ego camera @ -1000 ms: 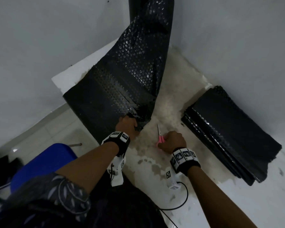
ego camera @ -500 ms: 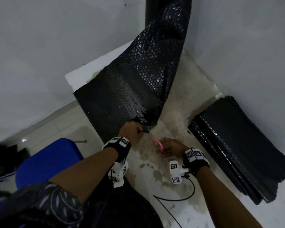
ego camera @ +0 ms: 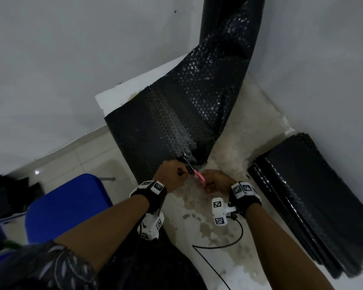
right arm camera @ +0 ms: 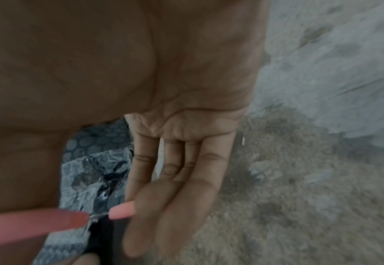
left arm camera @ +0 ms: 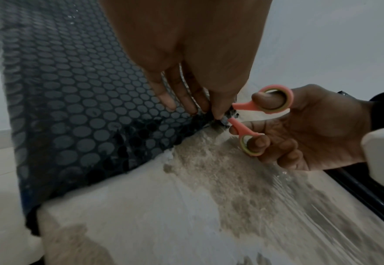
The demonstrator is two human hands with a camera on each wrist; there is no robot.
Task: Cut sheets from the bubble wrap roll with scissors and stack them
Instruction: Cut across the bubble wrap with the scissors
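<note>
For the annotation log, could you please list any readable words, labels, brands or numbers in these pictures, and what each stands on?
No readable words, brands or numbers.
Wrist bands: square black-and-white coded markers, patterns only, no letters or digits.
Pink scissors: no print visible on the handles.
Bubble wrap and stack of cut sheets: plain black, unmarked.

One bubble wrap roll (ego camera: 228, 49) – one scissors (left arm camera: 263, 114) – one sheet stack (ego camera: 314, 197) – two hands.

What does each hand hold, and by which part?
Right hand grips the scissors by their pink loop handles; left hand pinches the bubble wrap at its near edge.
</note>
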